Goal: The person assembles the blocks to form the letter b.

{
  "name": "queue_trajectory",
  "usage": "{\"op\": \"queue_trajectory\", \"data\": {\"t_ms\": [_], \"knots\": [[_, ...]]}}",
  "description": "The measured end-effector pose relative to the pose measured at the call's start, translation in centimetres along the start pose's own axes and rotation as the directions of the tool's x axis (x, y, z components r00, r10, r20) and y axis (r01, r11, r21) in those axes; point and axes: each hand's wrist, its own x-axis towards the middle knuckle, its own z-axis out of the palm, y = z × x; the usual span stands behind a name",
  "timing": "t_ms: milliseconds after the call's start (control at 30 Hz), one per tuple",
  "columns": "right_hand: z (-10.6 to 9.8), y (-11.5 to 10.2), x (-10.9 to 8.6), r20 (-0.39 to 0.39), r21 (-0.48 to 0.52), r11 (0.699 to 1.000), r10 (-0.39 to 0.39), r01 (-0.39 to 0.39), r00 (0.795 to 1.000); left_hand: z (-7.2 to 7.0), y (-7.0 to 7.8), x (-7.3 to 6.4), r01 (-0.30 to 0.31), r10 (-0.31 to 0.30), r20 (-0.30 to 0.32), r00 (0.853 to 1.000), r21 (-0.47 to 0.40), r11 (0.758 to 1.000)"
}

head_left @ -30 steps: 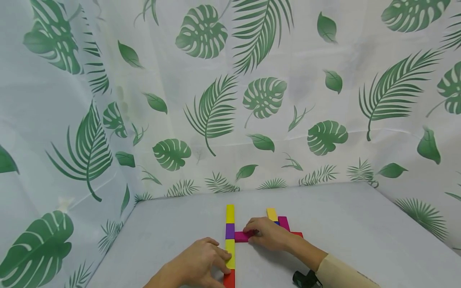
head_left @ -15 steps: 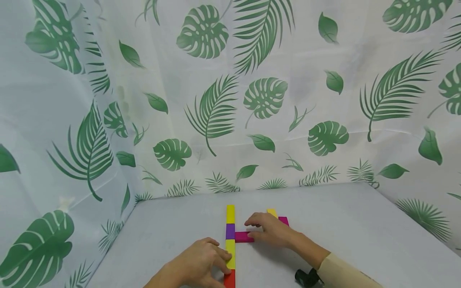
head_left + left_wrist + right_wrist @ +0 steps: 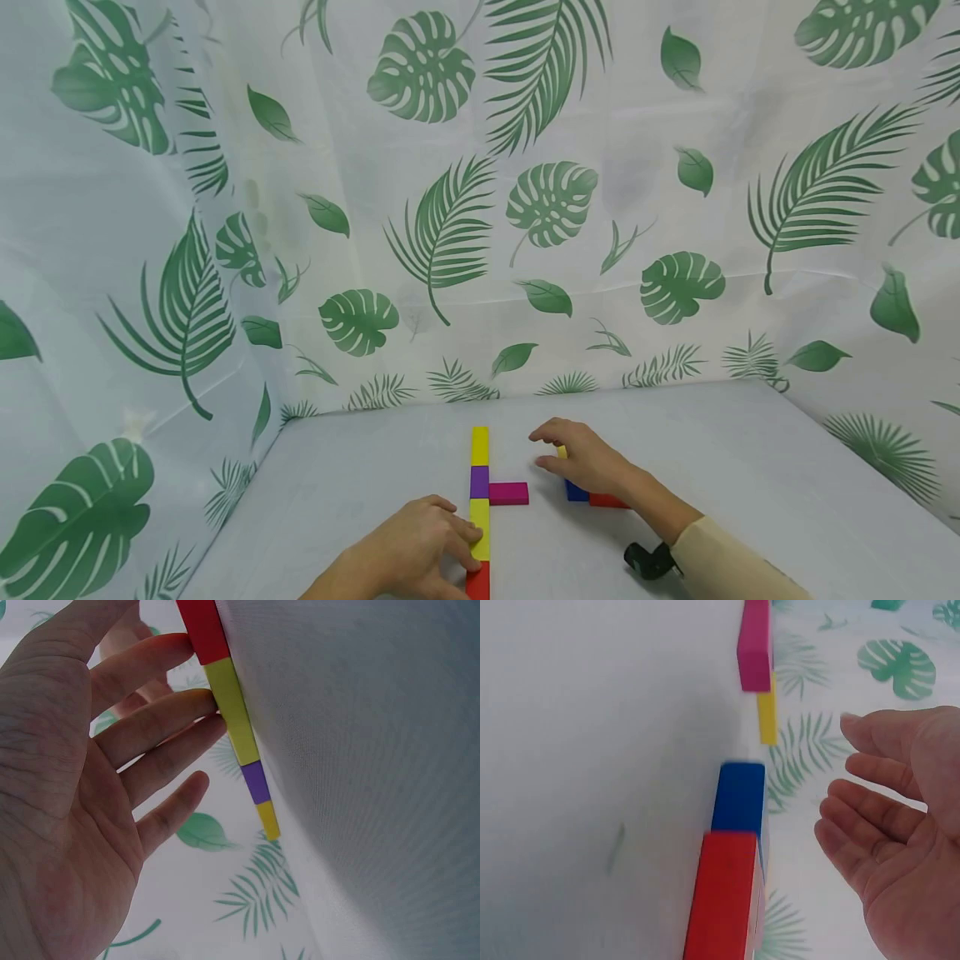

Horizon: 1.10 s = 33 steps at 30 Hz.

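Note:
In the head view, a straight row of blocks runs away from me: a red block (image 3: 478, 582), a yellow block (image 3: 479, 515), a purple block (image 3: 479, 482) and another yellow block (image 3: 480, 446). A magenta block (image 3: 508, 493) juts rightward from the purple one. My left hand (image 3: 416, 542) rests beside the row, its extended fingertips touching the near yellow and red blocks, as the left wrist view confirms. My right hand (image 3: 588, 458) hovers with loosely bent fingers, holding nothing, over a blue block (image 3: 577, 492) and a partly covered orange-yellow block (image 3: 562, 452).
Another red block (image 3: 609, 501) lies against the blue one, partly behind my right forearm. A small black device (image 3: 648, 561) is at my right wrist. Leaf-printed white curtains (image 3: 525, 333) enclose the pale table (image 3: 375, 450) at the back and sides.
My right hand has let go of the magenta block, lifted and moved right and away toward the loose blocks. The magenta block stays against the purple one. My left hand has not moved.

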Motion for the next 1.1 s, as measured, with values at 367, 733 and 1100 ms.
{"op": "queue_trajectory", "data": {"t_ms": [367, 733, 1100], "knots": [[-1.9, 1.7, -0.5, 0.019, 0.044, 0.998, 0.046, -0.047, 0.999, 0.1, -0.1, -0.2, -0.023, 0.023, -0.023, 0.999, 0.007, 1.0], [-3.7, 2.1, -0.9, 0.268, 0.091, 0.995, 0.022, -0.048, 0.963, -0.2, 0.1, 0.0, 0.043, -0.042, 0.026, 0.999, -0.065, 0.997], [-3.6, 1.8, -1.3, 0.346, 0.033, 0.992, 0.101, -0.12, 0.933, -0.1, 0.0, -0.2, 0.006, -0.006, 0.003, 1.0, -0.02, 1.0]]}}
